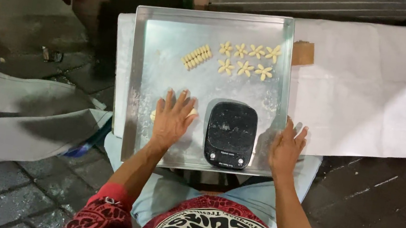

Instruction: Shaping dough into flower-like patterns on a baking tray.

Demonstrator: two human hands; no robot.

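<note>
My left hand lies flat, fingers spread, on a pale piece of dough in the near left part of a large metal tray. My right hand rests flat on the tray's near right edge, holding nothing. Between the hands sits a small black kitchen scale. Further back on the tray are several flower-shaped dough pieces and a row of small oval dough pieces.
White paper lies under and to the right of the tray. Grey cloth lies at the left. Dark paving stones surround me. A wall and a metal shutter stand behind.
</note>
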